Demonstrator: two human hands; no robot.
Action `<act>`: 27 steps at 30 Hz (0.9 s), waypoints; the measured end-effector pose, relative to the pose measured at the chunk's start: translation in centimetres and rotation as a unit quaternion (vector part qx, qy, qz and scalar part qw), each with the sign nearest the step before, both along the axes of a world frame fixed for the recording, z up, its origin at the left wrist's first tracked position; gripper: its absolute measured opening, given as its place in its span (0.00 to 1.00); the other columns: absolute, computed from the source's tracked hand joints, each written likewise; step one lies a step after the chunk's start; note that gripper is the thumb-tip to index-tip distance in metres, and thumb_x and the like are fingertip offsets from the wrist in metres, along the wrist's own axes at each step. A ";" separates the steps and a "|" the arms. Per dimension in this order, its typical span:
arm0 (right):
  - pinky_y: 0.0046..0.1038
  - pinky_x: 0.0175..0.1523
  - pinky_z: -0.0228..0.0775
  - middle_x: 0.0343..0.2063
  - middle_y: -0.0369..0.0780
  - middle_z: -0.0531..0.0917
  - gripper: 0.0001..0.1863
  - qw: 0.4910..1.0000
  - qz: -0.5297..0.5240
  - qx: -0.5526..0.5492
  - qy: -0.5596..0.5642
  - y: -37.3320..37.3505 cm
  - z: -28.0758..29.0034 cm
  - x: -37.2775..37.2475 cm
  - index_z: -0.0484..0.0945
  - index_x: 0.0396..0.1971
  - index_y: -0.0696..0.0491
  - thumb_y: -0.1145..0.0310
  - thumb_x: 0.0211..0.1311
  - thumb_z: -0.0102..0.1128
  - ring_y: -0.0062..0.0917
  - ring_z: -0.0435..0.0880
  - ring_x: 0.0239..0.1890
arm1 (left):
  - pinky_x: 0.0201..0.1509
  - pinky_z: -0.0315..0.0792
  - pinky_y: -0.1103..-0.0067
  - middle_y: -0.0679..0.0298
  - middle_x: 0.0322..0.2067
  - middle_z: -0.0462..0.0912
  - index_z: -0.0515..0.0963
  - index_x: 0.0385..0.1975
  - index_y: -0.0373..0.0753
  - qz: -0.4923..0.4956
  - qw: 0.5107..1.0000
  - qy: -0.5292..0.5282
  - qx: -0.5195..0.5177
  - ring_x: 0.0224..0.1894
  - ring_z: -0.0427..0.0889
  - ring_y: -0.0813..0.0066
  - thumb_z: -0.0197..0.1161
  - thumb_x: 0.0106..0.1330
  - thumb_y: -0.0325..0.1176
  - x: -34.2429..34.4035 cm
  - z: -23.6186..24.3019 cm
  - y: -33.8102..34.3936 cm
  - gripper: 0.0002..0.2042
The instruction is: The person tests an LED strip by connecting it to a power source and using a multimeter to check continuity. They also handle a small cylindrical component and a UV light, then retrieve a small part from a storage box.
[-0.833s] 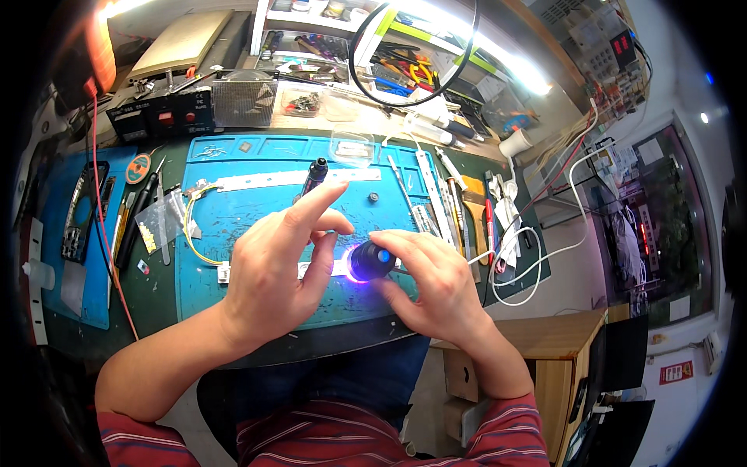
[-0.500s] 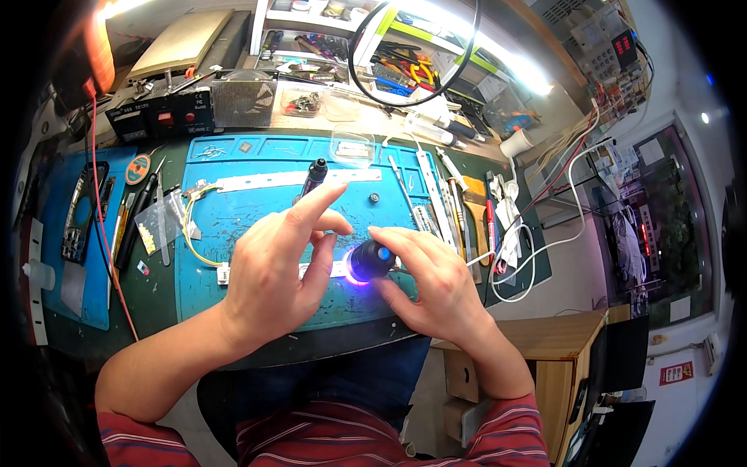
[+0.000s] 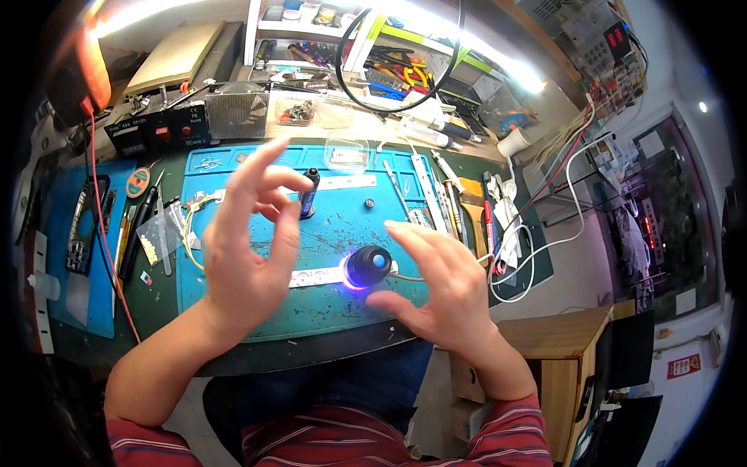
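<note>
A black cylindrical lamp [image 3: 368,266] with a blue button on top stands on a white strip board [image 3: 315,278], purple light glowing round its base. My right hand [image 3: 436,284] is just right of it, fingers and thumb parted round it without gripping. My left hand [image 3: 249,233] is raised to the left over the blue mat [image 3: 233,315], open, its fingers loosely bent. Near those fingertips a black bottle [image 3: 310,194] stands upright behind my left hand. A small dark cap [image 3: 369,204] lies farther back on the mat, near a second white strip [image 3: 352,181].
At left are a second blue mat [image 3: 62,300], pens, a solder spool [image 3: 138,181] and small bags. At right lie a brush [image 3: 472,206], pens and white cables. Behind are a clear box [image 3: 345,153], a black device [image 3: 156,128], a hanging black cable loop and tool shelves.
My right hand has let go of the lamp and spread apart from it. My left hand has lifted back and left, uncovering more of the white strip beside the lamp.
</note>
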State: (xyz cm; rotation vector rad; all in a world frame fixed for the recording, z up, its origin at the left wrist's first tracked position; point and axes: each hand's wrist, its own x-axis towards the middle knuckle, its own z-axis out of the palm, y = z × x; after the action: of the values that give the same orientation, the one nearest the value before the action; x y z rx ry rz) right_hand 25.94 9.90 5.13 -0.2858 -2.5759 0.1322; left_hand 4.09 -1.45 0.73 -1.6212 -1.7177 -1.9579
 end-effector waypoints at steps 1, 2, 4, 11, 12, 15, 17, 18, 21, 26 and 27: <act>0.34 0.46 0.79 0.47 0.42 0.87 0.33 0.999 0.008 0.005 0.042 0.2 -0.3 0.5 0.79 0.59 0.56 0.52 0.59 0.76 0.35 0.87 0.43 | 0.41 0.77 0.80 0.61 0.43 0.86 0.68 0.70 0.35 0.008 1.000 -0.019 0.004 0.36 0.82 0.78 0.59 0.70 0.17 -0.4 0.3 -0.1 0.27; 0.33 0.45 0.79 0.45 0.42 0.87 0.32 0.996 0.016 0.010 0.084 0.3 -0.5 1.0 0.80 0.57 0.57 0.52 0.59 0.77 0.35 0.88 0.42 | 0.41 0.76 0.81 0.61 0.44 0.85 0.68 0.70 0.35 0.015 0.999 -0.038 0.009 0.36 0.81 0.79 0.58 0.71 0.18 -0.7 0.6 0.0 0.26; 0.30 0.37 0.80 0.37 0.41 0.88 0.24 0.990 0.044 0.005 0.134 -0.2 -1.2 2.3 0.82 0.53 0.58 0.59 0.63 0.75 0.32 0.88 0.35 | 0.41 0.75 0.83 0.60 0.42 0.83 0.71 0.64 0.33 -0.009 0.996 -0.069 0.053 0.36 0.78 0.80 0.56 0.73 0.19 -1.5 0.6 0.0 0.20; 0.24 0.27 0.74 0.28 0.36 0.86 0.09 0.976 0.098 -0.010 0.193 -2.5 -7.3 4.3 0.86 0.42 0.58 0.72 0.64 0.69 0.25 0.84 0.24 | 0.38 0.81 0.77 0.61 0.40 0.87 0.84 0.42 0.42 -0.275 0.925 0.223 0.138 0.36 0.85 0.70 0.67 0.68 0.30 0.8 3.8 -5.3 0.06; 0.24 0.27 0.74 0.28 0.36 0.86 0.09 0.977 0.092 -0.007 0.190 -2.4 -8.0 4.4 0.86 0.42 0.58 0.72 0.64 0.69 0.25 0.84 0.24 | 0.36 0.84 0.76 0.58 0.40 0.86 0.80 0.45 0.41 -0.309 0.913 0.188 0.187 0.35 0.86 0.69 0.67 0.72 0.33 2.3 3.4 -5.5 0.07; 0.24 0.27 0.73 0.26 0.35 0.85 0.07 0.973 0.076 -0.021 0.217 -2.2 -8.6 4.1 0.86 0.40 0.57 0.72 0.64 0.68 0.24 0.84 0.23 | 0.38 0.84 0.74 0.53 0.45 0.88 0.79 0.51 0.38 -0.415 0.887 0.045 0.198 0.37 0.88 0.64 0.66 0.72 0.31 4.6 3.5 -6.5 0.11; 0.23 0.26 0.73 0.25 0.34 0.84 0.05 0.974 0.060 -0.020 0.218 -2.5 -8.6 4.1 0.86 0.37 0.56 0.72 0.65 0.67 0.23 0.83 0.22 | 0.38 0.83 0.75 0.53 0.44 0.88 0.80 0.51 0.38 -0.464 0.864 0.044 0.191 0.37 0.88 0.63 0.65 0.72 0.29 4.1 3.8 -6.0 0.11; 0.23 0.26 0.73 0.25 0.34 0.84 0.05 0.976 0.060 -0.015 0.209 -2.5 -8.4 4.2 0.86 0.36 0.56 0.72 0.65 0.66 0.23 0.83 0.22 | 0.38 0.82 0.75 0.53 0.44 0.88 0.80 0.52 0.38 -0.496 0.843 0.064 0.198 0.37 0.88 0.63 0.65 0.72 0.28 3.5 4.0 -5.6 0.11; 0.24 0.26 0.73 0.25 0.34 0.84 0.06 0.979 0.060 0.003 0.193 -2.6 -8.4 4.4 0.87 0.36 0.56 0.70 0.65 0.66 0.23 0.83 0.22 | 0.37 0.82 0.75 0.52 0.42 0.89 0.80 0.48 0.36 -0.487 0.854 0.034 0.178 0.36 0.89 0.62 0.64 0.71 0.27 3.9 4.3 -5.6 0.09; 0.23 0.26 0.72 0.25 0.33 0.84 0.05 0.976 0.052 0.006 0.210 -2.7 -8.7 4.3 0.86 0.36 0.55 0.71 0.64 0.66 0.23 0.83 0.22 | 0.35 0.82 0.76 0.50 0.41 0.90 0.79 0.42 0.36 -0.441 0.886 -0.004 0.142 0.36 0.90 0.62 0.64 0.71 0.27 5.1 4.4 -5.9 0.05; 0.23 0.26 0.72 0.25 0.33 0.84 0.05 0.977 0.050 0.007 0.207 -2.7 -8.6 4.3 0.86 0.36 0.56 0.71 0.64 0.66 0.23 0.83 0.22 | 0.35 0.82 0.76 0.51 0.40 0.90 0.79 0.42 0.36 -0.438 0.888 0.003 0.141 0.35 0.90 0.62 0.64 0.71 0.28 5.3 4.2 -5.7 0.05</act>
State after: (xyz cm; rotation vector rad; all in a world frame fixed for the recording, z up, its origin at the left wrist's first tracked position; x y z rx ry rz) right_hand 30.25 7.22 -3.49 -0.1065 -2.1751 0.1884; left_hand 9.36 -7.17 4.98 -2.5112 -0.6201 -2.3334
